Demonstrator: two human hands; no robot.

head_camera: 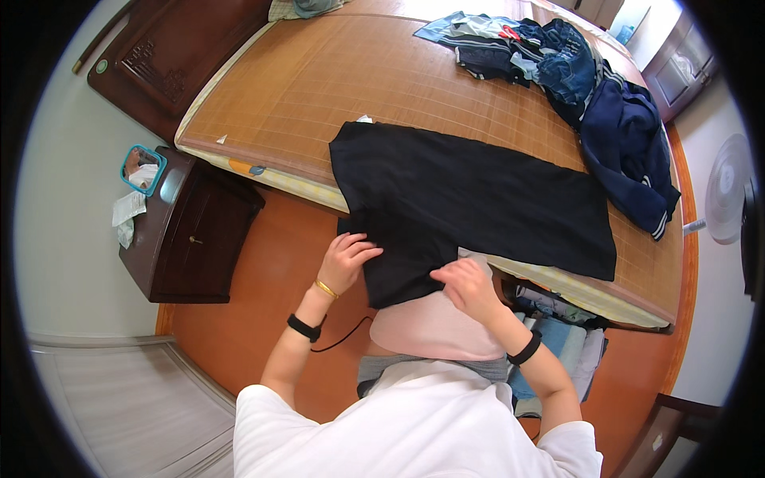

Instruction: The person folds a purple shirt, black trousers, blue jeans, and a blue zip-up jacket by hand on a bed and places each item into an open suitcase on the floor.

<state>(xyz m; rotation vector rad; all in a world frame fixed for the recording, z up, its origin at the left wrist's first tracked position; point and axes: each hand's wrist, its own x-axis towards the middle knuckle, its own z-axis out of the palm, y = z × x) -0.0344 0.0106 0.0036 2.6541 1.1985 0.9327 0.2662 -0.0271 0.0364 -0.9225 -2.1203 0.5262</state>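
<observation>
A black garment [478, 191], shaped like shorts or trousers, lies spread across the near side of a bed. One part of it hangs over the bed's edge towards me. My left hand [346, 260] is at the left border of this hanging part, fingers apart, their tips over the cloth. At its right border is my right hand [469, 287], slightly blurred, with curled fingers touching the cloth. Whether those fingers pinch the fabric is not plain. Below the garment, a pink cloth [436, 328] covers my front.
A woven mat [287, 77] covers the bed. Rumpled clothes [568, 66] lie at its far right, with a navy jacket [621, 143]. A dark nightstand [197, 233] carries a teal-rimmed container [143, 170]. Folded clothes [559, 352] sit low beside me; a fan [726, 188] stands right.
</observation>
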